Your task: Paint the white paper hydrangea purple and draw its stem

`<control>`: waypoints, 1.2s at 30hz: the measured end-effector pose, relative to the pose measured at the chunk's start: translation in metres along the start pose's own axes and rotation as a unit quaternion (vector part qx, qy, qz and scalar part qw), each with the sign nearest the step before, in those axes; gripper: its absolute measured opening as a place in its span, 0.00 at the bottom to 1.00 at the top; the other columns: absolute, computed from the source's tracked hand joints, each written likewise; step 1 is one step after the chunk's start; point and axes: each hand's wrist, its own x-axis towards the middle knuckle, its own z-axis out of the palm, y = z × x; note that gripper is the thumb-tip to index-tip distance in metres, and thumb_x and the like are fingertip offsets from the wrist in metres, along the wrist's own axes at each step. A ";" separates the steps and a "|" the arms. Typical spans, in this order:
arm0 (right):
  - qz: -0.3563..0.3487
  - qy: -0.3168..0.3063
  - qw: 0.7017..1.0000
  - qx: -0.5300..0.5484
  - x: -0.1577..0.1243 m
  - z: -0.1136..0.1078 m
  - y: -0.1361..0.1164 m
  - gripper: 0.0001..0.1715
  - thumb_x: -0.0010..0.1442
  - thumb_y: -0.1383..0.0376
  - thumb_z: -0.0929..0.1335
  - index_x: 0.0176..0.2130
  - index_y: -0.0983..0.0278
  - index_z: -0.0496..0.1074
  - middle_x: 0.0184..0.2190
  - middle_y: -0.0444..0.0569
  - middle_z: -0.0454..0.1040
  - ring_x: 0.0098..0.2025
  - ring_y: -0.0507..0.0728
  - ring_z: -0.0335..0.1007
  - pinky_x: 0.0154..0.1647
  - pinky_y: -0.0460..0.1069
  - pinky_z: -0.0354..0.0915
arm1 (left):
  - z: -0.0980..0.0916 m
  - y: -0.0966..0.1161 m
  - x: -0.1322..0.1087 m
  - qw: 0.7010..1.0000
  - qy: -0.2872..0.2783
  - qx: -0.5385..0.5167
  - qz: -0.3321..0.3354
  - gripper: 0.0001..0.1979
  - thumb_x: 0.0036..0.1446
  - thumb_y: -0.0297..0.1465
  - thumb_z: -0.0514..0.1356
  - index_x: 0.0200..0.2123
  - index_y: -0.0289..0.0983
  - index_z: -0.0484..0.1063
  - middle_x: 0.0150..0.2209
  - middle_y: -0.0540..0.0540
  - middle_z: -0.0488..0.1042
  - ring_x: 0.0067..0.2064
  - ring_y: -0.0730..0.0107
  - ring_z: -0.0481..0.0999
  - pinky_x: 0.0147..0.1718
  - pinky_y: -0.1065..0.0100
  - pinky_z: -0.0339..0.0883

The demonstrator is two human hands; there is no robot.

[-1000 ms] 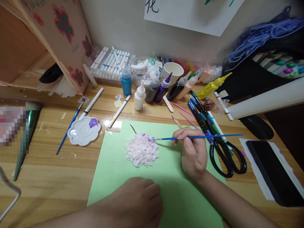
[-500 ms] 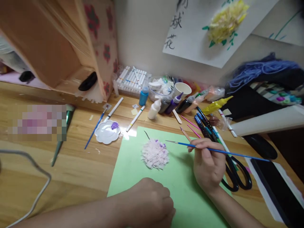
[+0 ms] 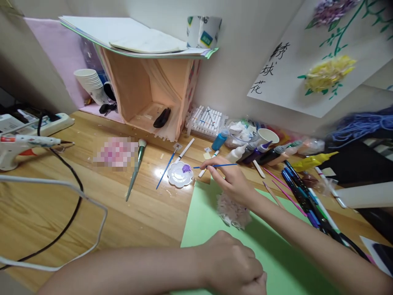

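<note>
Wooden desk (image 3: 123,213) runs to the wall, and a green sheet (image 3: 202,217) lies toward its near right part. My right hand (image 3: 229,180) reaches over the far left corner of that sheet, thumb and fingers pinched on a thin blue brush (image 3: 227,165). The brush lies almost level, and its tip points left to the purple paint (image 3: 186,168) in the white palette (image 3: 175,178), which sits on the desk just off the sheet's far left corner. A tufted paper flower (image 3: 231,212) lies on the sheet, partly under my wrist. My left hand (image 3: 236,266) is curled into a fist at the sheet's near edge; I cannot tell whether anything is inside it. A second blue brush (image 3: 166,174) lies just left of the palette. Paint bottles (image 3: 254,153) cluster near the desk's far edge, and a glue gun (image 3: 18,145) rests at its left edge.
</note>
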 end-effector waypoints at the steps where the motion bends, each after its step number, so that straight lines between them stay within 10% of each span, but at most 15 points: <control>1: 0.004 -0.004 1.000 -0.006 0.000 0.002 0.001 0.14 0.67 0.65 0.59 0.40 0.61 0.73 0.37 0.50 0.79 0.40 0.57 0.74 0.40 0.52 0.68 | 0.000 0.000 0.000 1.000 0.000 0.000 -0.001 0.13 0.56 0.34 0.57 0.22 0.37 0.73 0.18 0.51 0.73 0.21 0.69 0.73 0.14 0.69 0.46; 36: 0.096 0.096 0.986 0.097 -0.036 -0.030 0.003 0.14 0.67 0.62 0.61 0.40 0.60 0.75 0.38 0.48 0.76 0.40 0.55 0.72 0.42 0.52 0.69 | -0.001 -0.003 -0.003 1.000 0.006 -0.015 -0.011 0.12 0.56 0.32 0.57 0.22 0.37 0.72 0.19 0.50 0.72 0.19 0.72 0.69 0.17 0.70 0.51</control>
